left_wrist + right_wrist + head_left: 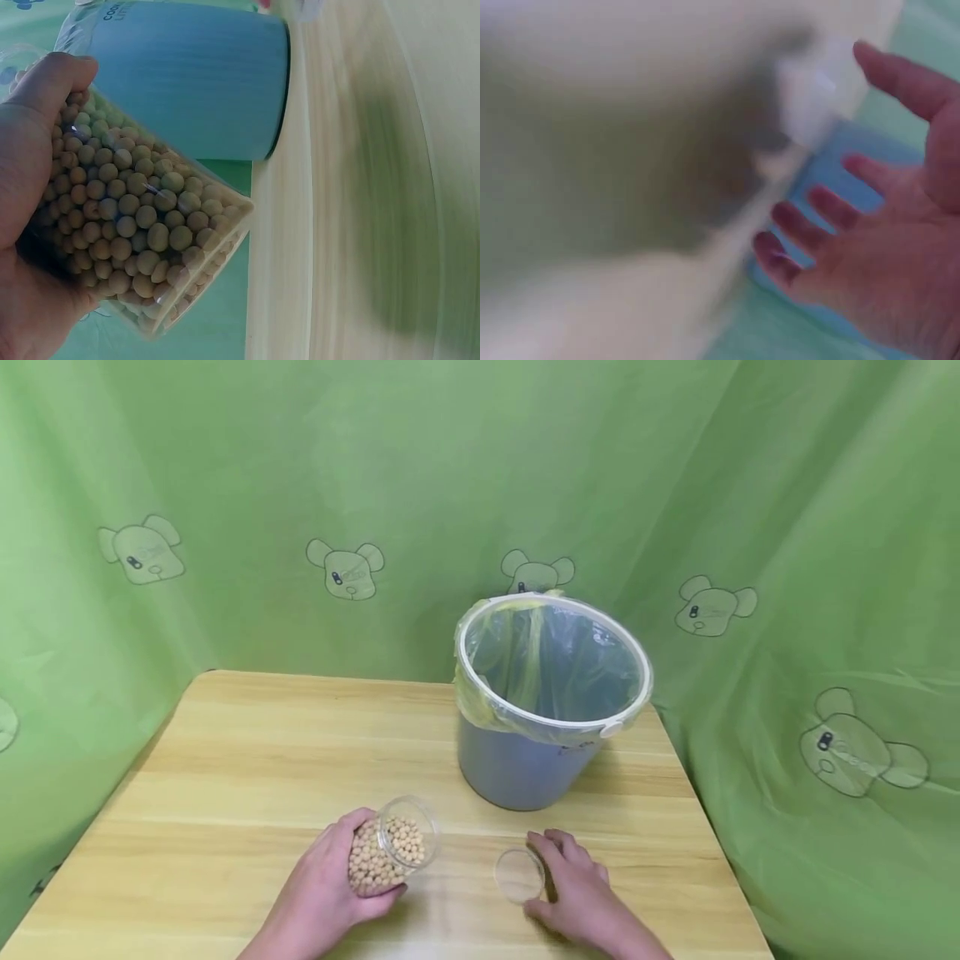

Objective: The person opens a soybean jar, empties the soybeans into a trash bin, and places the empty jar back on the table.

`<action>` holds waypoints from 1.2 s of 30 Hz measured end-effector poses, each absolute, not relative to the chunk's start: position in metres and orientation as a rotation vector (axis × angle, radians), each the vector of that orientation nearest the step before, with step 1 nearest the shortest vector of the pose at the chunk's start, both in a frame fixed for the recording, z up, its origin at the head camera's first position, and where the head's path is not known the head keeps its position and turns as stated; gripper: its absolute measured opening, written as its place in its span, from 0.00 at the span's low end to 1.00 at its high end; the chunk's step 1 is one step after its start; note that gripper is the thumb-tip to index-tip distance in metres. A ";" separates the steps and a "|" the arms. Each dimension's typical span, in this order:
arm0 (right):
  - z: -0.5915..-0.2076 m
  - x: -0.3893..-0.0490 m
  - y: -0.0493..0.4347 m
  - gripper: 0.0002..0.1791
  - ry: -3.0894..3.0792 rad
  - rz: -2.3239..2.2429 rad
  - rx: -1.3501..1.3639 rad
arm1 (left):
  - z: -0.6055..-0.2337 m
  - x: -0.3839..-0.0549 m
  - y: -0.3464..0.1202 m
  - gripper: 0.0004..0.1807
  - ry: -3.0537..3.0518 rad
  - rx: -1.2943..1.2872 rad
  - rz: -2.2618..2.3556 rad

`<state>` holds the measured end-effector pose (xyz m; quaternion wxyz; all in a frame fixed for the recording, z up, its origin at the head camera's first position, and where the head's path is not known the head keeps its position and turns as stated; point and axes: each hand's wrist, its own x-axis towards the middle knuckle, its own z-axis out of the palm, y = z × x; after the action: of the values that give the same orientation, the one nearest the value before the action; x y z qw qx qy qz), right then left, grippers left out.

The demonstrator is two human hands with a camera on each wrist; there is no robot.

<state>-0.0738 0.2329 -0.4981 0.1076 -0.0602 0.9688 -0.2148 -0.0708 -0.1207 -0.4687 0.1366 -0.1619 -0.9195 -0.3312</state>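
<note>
My left hand (330, 877) grips a clear plastic jar (411, 857) partly filled with round, pale dried beans (372, 860). The jar is tilted, its open mouth turned right and upward, with the beans inside. In the left wrist view, the thumb and palm wrap the jar's side and the beans (127, 202) show through the wall. To the right, a round clear lid (519, 876) is on or just above the table beside my right hand (573, 893). That hand's fingers are spread and loosely bent; the right wrist view shows a gap between them and the blurred lid (804, 101).
A blue-grey bin (517, 768) with a white rim and a yellowish clear liner (536, 668) stands behind the hands, right of centre. The wood-grain table (300, 752) has its far edge against a green curtain (420, 468) with printed bear heads.
</note>
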 end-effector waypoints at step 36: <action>-0.320 -0.213 0.328 0.76 2.837 -0.886 -0.379 | -0.446 -0.100 -0.122 0.51 -2.639 -0.537 -0.930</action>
<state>-0.2133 0.3281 -0.3196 0.0727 -0.1261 0.9443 -0.2951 -0.1002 -0.1220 -0.4456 0.1456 -0.1866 -0.9163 -0.3230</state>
